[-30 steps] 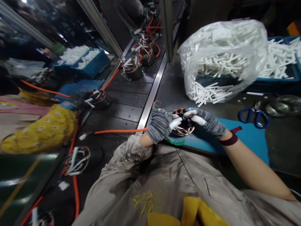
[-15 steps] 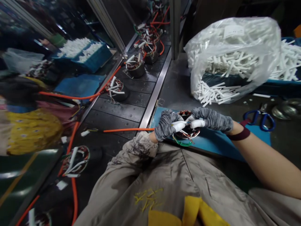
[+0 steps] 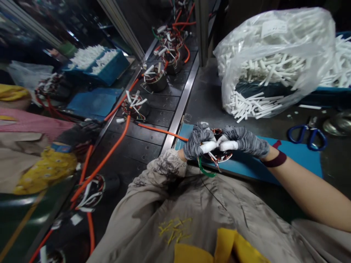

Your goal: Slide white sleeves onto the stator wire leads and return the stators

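Grey-beige trousers (image 3: 131, 219) fill the bottom centre of the frame, with a folded yellow cloth (image 3: 192, 254) at the lower edge and thin yellow scraps (image 3: 174, 229) lying just above it. Past them, right of centre, a round black stator with copper windings (image 3: 225, 157) rests on a flat blue mat (image 3: 300, 157), partly covered by the hands. A bright green cord (image 3: 203, 170) hangs at its near side. The left hand (image 3: 199, 142) and right hand (image 3: 240, 140), in grey striped knit gloves with white tips, meet above the stator; the fingers of each are closed in a pinch on thin wire leads, mostly hidden between the tips. An orange tube (image 3: 164, 132) runs leftward from beside the left hand.

At centre right, blue-handled scissors (image 3: 310, 128) lie on the dark bench (image 3: 203, 95). At left, a co-worker's yellow patterned sleeve (image 3: 45, 173) and dark glove (image 3: 78, 136) show, blurred.

Farther off, a dark slatted conveyor (image 3: 159, 118) carries more wound stators (image 3: 134, 104) toward the top centre. In the upper right, a clear plastic bag (image 3: 276, 40) bulges with short white tubes (image 3: 249, 106); in the upper left, a blue bin (image 3: 111, 71) holds similar ones.
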`<move>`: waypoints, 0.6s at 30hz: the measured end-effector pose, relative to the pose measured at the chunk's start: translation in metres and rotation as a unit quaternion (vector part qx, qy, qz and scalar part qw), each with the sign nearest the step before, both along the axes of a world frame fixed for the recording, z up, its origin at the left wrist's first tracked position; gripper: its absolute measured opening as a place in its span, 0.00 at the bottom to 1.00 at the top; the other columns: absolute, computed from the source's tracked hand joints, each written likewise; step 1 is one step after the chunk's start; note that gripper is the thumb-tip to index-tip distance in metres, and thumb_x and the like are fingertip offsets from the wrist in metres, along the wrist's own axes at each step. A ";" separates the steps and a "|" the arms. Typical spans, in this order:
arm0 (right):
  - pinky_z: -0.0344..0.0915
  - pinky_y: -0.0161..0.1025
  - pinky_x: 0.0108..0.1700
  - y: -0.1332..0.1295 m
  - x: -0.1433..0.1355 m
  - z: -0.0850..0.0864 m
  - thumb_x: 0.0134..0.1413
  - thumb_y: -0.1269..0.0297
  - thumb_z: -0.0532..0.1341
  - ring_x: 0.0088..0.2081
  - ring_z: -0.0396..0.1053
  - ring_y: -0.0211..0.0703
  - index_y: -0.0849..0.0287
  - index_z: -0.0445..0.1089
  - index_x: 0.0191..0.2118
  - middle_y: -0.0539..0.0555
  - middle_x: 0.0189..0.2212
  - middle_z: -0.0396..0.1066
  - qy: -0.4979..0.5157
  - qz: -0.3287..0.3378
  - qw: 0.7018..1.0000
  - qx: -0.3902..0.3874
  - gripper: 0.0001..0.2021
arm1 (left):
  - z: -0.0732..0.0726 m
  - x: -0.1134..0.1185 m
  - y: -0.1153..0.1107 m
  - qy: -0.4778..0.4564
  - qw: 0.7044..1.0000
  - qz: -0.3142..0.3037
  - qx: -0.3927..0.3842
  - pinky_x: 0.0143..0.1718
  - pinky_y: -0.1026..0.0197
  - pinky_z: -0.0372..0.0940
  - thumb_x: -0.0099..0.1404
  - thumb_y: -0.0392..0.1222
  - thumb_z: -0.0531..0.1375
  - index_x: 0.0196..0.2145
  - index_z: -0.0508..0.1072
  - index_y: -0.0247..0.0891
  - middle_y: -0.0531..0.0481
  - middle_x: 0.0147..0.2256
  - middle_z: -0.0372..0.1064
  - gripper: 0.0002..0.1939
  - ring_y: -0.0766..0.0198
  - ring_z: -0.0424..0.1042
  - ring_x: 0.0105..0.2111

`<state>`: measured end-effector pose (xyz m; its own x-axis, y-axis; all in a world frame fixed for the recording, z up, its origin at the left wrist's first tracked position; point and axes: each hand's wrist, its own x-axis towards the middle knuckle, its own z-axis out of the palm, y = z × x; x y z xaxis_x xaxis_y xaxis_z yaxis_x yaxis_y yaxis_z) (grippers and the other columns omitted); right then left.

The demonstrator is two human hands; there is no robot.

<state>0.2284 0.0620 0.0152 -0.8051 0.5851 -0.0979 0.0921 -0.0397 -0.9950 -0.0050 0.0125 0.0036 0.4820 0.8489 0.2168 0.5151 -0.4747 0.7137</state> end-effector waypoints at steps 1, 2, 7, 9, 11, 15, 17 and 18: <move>0.73 0.40 0.39 -0.001 0.000 0.000 0.51 0.44 0.76 0.34 0.75 0.44 0.58 0.83 0.35 0.54 0.32 0.81 0.002 0.005 1.000 -0.004 0.20 | 0.002 0.000 0.001 0.001 1.000 -0.014 -0.001 0.69 0.39 0.61 0.72 0.47 0.59 0.32 0.75 0.40 0.46 0.34 0.79 0.12 0.54 0.77 0.41; 0.73 0.40 0.39 -0.002 0.000 0.000 0.51 0.43 0.76 0.34 0.75 0.43 0.59 0.83 0.35 0.53 0.32 0.81 0.003 0.005 1.000 -0.002 0.21 | 0.004 -0.001 0.002 0.005 1.000 -0.026 -0.002 0.69 0.41 0.61 0.72 0.46 0.59 0.32 0.75 0.41 0.47 0.33 0.79 0.12 0.55 0.77 0.40; 0.68 0.39 0.37 -0.005 -0.008 0.002 0.59 0.39 0.69 0.31 0.71 0.41 0.59 0.82 0.35 0.53 0.29 0.78 -0.055 -0.011 0.989 0.140 0.24 | 0.018 -0.013 0.001 0.082 0.996 -0.028 0.026 0.64 0.44 0.63 0.72 0.49 0.60 0.35 0.79 0.39 0.47 0.34 0.80 0.13 0.56 0.77 0.39; 0.67 0.40 0.39 -0.004 -0.010 0.003 0.64 0.39 0.66 0.33 0.73 0.43 0.59 0.84 0.39 0.55 0.31 0.80 -0.083 0.007 0.972 0.218 0.25 | 0.025 -0.022 0.000 0.112 0.993 -0.030 0.020 0.55 0.50 0.67 0.74 0.53 0.59 0.38 0.82 0.39 0.47 0.34 0.81 0.18 0.57 0.77 0.37; 0.67 0.42 0.42 0.000 -0.007 0.006 0.67 0.40 0.63 0.36 0.74 0.46 0.58 0.85 0.44 0.58 0.35 0.82 -0.104 0.021 0.953 0.285 0.25 | 0.031 -0.028 0.000 0.128 0.990 -0.051 -0.015 0.45 0.56 0.66 0.77 0.56 0.56 0.40 0.85 0.39 0.47 0.32 0.81 0.22 0.60 0.76 0.33; 0.70 0.48 0.47 0.005 0.016 0.009 0.65 0.36 0.63 0.39 0.75 0.51 0.53 0.85 0.44 0.59 0.38 0.80 -0.094 -0.006 0.948 0.305 0.25 | 0.044 -0.021 -0.002 0.214 0.976 -0.045 -0.023 0.40 0.55 0.62 0.77 0.62 0.56 0.40 0.87 0.40 0.47 0.28 0.79 0.27 0.58 0.75 0.31; 0.73 0.50 0.48 0.004 0.027 0.007 0.58 0.35 0.68 0.40 0.76 0.52 0.51 0.84 0.40 0.57 0.37 0.81 -0.078 -0.053 0.972 0.214 0.23 | 0.049 -0.005 -0.001 0.280 0.960 -0.023 0.003 0.45 0.52 0.62 0.75 0.63 0.58 0.39 0.87 0.40 0.45 0.31 0.80 0.26 0.54 0.76 0.35; 0.74 0.50 0.49 0.003 0.031 0.006 0.55 0.36 0.71 0.40 0.77 0.53 0.50 0.84 0.38 0.56 0.37 0.81 -0.075 -0.078 0.981 0.164 0.22 | 0.051 0.004 0.000 0.305 0.952 -0.021 0.008 0.47 0.50 0.62 0.75 0.62 0.58 0.39 0.86 0.40 0.45 0.33 0.80 0.26 0.52 0.76 0.37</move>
<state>0.2591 0.0651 0.0208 -0.6944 0.7195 0.0050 0.2568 0.2542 -0.9324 -0.0007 0.0124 0.0543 0.5551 0.8256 -0.1011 0.8122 -0.5117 0.2803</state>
